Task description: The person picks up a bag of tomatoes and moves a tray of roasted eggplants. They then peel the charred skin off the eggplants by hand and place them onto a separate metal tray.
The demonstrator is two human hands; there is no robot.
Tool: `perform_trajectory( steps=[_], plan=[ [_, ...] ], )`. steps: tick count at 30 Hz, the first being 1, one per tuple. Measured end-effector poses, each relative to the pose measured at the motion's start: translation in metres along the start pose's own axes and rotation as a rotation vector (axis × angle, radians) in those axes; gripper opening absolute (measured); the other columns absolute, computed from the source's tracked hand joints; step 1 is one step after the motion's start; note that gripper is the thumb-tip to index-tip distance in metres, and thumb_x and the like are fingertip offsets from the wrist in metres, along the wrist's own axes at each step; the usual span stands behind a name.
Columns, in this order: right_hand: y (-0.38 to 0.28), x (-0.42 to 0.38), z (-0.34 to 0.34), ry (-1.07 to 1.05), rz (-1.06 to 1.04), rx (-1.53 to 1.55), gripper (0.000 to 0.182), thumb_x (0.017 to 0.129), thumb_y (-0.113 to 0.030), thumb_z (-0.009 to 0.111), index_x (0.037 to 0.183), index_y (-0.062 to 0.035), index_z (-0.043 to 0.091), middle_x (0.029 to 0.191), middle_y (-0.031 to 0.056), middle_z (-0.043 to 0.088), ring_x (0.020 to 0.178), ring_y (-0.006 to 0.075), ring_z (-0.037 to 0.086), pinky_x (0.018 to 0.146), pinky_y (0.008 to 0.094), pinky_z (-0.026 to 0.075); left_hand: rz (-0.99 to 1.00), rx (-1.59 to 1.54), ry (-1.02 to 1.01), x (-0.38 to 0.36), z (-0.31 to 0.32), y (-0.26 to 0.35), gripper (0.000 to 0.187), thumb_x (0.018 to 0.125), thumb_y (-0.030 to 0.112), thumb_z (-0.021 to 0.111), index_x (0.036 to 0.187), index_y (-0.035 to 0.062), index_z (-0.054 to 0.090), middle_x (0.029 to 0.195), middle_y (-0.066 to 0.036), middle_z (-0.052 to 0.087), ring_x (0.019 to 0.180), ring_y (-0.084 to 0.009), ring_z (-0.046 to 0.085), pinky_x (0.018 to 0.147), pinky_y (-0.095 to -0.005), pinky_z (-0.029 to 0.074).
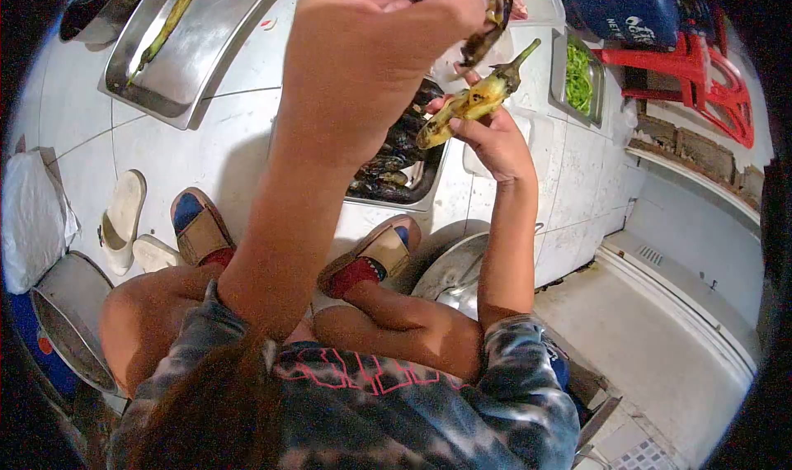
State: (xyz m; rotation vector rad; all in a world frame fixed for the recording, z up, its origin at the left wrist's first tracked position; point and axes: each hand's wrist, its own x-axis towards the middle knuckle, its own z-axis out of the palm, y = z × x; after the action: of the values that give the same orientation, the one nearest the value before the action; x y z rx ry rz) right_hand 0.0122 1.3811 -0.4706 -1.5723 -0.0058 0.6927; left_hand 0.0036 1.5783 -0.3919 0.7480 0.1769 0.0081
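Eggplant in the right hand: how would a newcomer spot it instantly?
Find the tray of blackened eggplants on the floor, beyond the sandalled feet. Over its right edge in view, the right hand holds the eggplant, green stem uppermost. Its yellow flesh sets it apart from the dark ones; being held, from the pale one in the upper-left tray.

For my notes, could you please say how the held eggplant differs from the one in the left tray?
The held eggplant looks thicker; the tray eggplant looks slimmer. The held eggplant is raised in the right hand; the tray eggplant lies flat in its tray. Both show yellowish flesh.
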Motion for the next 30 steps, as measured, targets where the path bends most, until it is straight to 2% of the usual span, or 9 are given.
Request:
perform_trajectory(
  steps=[2, 6, 10, 11, 14, 18, 19, 27, 30],
  plan=[
    [0.0, 0.0, -0.001, 0.014, 0.005, 0.156, 0.063, 0.068, 0.001, 0.051, 0.123, -0.0051, 0.022, 0.093, 0.012, 0.054, 0.091, 0.0209, 0.051, 0.083, 0.0322, 0.037, -0.045, 0.057, 0.049, -0.004, 0.008, 0.015, 0.018, 0.07, -0.002, 0.046, 0.087, -0.0059, 0.049, 0.082, -0.009, 0.052, 0.067, -0.0079, 0.05, 0.061, -0.0167, 0.043],
    [0.0, -0.001, -0.007, 0.003, -0.059, 0.412, 0.064, 0.069, -0.001, 0.051, 0.124, -0.0067, 0.019, 0.096, 0.015, 0.052, 0.093, 0.0283, 0.05, 0.084, 0.0391, 0.037, 0.291, 0.658, -0.15, 0.009, -0.022, -0.017, 0.014, 0.073, 0.006, 0.052, 0.086, 0.0043, 0.056, 0.081, -0.001, 0.057, 0.068, -0.0068, 0.053, 0.059, -0.0177, 0.042],
    [0.002, -0.001, -0.013, -0.028, -0.172, 0.679, 0.043, 0.075, -0.021, 0.053, 0.112, -0.0059, 0.038, 0.101, 0.0172, 0.05, 0.098, 0.0332, 0.045, 0.085, 0.0441, 0.035, 0.165, 1.268, -0.327, 0.005, -0.038, -0.04, 0.016, 0.07, 0.021, 0.056, 0.079, 0.0075, 0.059, 0.069, -0.009, 0.058, 0.061, -0.0149, 0.053, 0.058, -0.025, 0.041],
    [0.003, 0.002, -0.012, -0.055, -0.242, 0.683, 0.033, 0.076, -0.032, 0.051, 0.097, -0.0063, 0.049, 0.103, 0.0163, 0.049, 0.099, 0.0336, 0.044, 0.086, 0.0467, 0.033, 0.096, 1.324, -0.37, 0.005, -0.041, -0.046, 0.019, 0.07, 0.025, 0.056, 0.076, 0.0072, 0.06, 0.068, -0.012, 0.057, 0.063, -0.0195, 0.054, 0.06, -0.0281, 0.042],
    [0.006, 0.004, -0.014, -0.147, -0.317, 0.893, 0.03, 0.076, -0.035, 0.049, 0.086, -0.0075, 0.052, 0.103, 0.0138, 0.05, 0.098, 0.0326, 0.045, 0.089, 0.0483, 0.028, 0.158, 1.428, -0.377, 0.004, -0.043, -0.055, 0.021, 0.069, 0.024, 0.057, 0.079, 0.0059, 0.059, 0.07, -0.012, 0.057, 0.066, -0.0198, 0.056, 0.061, -0.0281, 0.042],
    [-0.003, 0.001, -0.014, -0.193, -0.343, 0.885, 0.03, 0.076, -0.039, 0.049, 0.065, -0.0109, 0.049, 0.089, 0.0035, 0.051, 0.081, 0.0199, 0.051, 0.087, 0.0414, 0.029, 0.139, 1.117, -0.479, 0.006, -0.045, -0.074, 0.027, 0.067, 0.021, 0.059, 0.087, 0.0036, 0.057, 0.074, -0.012, 0.057, 0.069, -0.019, 0.056, 0.063, -0.0282, 0.043],
    [-0.01, -0.004, -0.007, -0.093, -0.344, 0.861, 0.034, 0.077, -0.037, 0.048, 0.058, -0.0108, 0.04, 0.08, 0.0012, 0.048, 0.07, 0.0149, 0.049, 0.078, 0.0371, 0.034, 0.107, 1.058, -0.51, 0.004, -0.041, -0.075, 0.028, 0.067, 0.02, 0.06, 0.089, 0.0029, 0.056, 0.076, -0.012, 0.058, 0.07, -0.0187, 0.056, 0.063, -0.028, 0.043],
    [-0.016, -0.005, -0.011, -0.099, -0.352, 1.006, 0.03, 0.078, -0.034, 0.047, 0.06, -0.0099, 0.042, 0.07, -0.0007, 0.042, 0.054, 0.0087, 0.039, 0.066, 0.0308, 0.036, 0.008, 0.902, -0.446, -0.002, -0.025, -0.085, 0.024, 0.065, 0.017, 0.061, 0.083, 0.0007, 0.057, 0.071, -0.01, 0.056, 0.065, -0.0173, 0.057, 0.06, -0.0271, 0.044],
    [-0.018, -0.004, -0.009, -0.061, -0.343, 0.976, 0.029, 0.08, -0.032, 0.045, 0.062, -0.009, 0.043, 0.069, -0.0004, 0.041, 0.053, 0.0087, 0.038, 0.065, 0.0306, 0.036, 0.139, 1.113, -0.406, -0.005, -0.019, -0.085, 0.02, 0.065, 0.016, 0.059, 0.079, 0.0022, 0.058, 0.071, -0.011, 0.056, 0.064, -0.0209, 0.057, 0.058, -0.0291, 0.045]
  ],
)
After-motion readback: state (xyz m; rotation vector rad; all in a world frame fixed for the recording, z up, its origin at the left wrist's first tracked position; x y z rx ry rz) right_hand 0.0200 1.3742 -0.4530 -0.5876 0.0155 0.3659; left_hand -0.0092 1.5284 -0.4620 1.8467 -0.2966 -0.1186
